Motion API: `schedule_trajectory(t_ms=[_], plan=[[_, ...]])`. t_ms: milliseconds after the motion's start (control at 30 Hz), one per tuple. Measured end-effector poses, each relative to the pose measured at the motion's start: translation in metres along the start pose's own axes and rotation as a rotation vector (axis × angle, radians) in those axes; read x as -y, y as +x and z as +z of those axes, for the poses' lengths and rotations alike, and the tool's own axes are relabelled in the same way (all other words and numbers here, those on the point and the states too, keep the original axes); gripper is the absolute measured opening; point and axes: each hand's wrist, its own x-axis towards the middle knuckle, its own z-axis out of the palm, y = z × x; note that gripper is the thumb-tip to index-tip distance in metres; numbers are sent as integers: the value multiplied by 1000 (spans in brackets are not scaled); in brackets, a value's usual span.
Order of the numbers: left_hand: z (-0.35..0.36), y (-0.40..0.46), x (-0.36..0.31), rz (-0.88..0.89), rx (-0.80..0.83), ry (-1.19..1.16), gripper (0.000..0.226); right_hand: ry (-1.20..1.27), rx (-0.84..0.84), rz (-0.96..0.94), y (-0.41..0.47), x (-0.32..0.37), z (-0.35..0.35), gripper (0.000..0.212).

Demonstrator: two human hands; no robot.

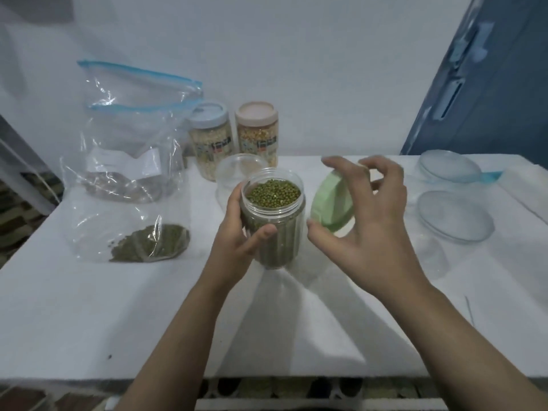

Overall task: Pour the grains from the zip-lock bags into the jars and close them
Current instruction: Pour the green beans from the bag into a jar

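A clear jar point(274, 209) full of green mung beans is lifted above the table, tilted toward me, with no lid on it. My left hand point(237, 232) grips it round its side. My right hand point(364, 209) holds a pale green lid point(332, 203) by its rim, on edge, just right of the jar's mouth. Two zip-lock bags stand at the left: the front bag point(130, 203) holds some green beans at its bottom, the back bag point(133, 114) holds a darker grain. At the back stand a blue-lidded jar point(212, 140) and a pink-lidded jar point(258, 134), both closed and full.
An empty clear jar point(234, 170) stands behind the held jar. Two clear oval dishes point(453, 215) point(447, 167) lie at the right on the white table point(267, 321). A blue door point(489, 84) rises at the back right. The table's front edge is near me.
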Motion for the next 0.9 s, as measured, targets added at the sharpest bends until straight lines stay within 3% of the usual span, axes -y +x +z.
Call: schedule_trajectory(t_ms=[100, 200, 300, 467, 567, 700, 767, 900], plan=[[-10, 2, 2, -55, 78, 5, 85, 285, -194, -218, 9, 1, 3, 57], [-20, 5, -3, -106, 145, 32, 94, 595, 21, -75, 24, -9, 23, 51], [-30, 9, -9, -170, 209, 24, 98, 427, 262, -97, 33, -25, 37, 50], [-41, 18, -12, -215, 262, 5, 82, 387, 480, -71, 53, -29, 34, 39], [-43, 19, -12, -221, 286, 4, 78, 235, 570, -128, 67, -23, 27, 41], [-45, 21, -13, -225, 316, 9, 79, 232, 750, -137, 78, -16, 16, 46], [-46, 21, -14, -225, 324, 10, 78, 223, 763, -95, 79, -13, 16, 44], [-40, 18, -14, -191, 285, 24, 75, 196, 494, 35, 63, -4, 39, 38]])
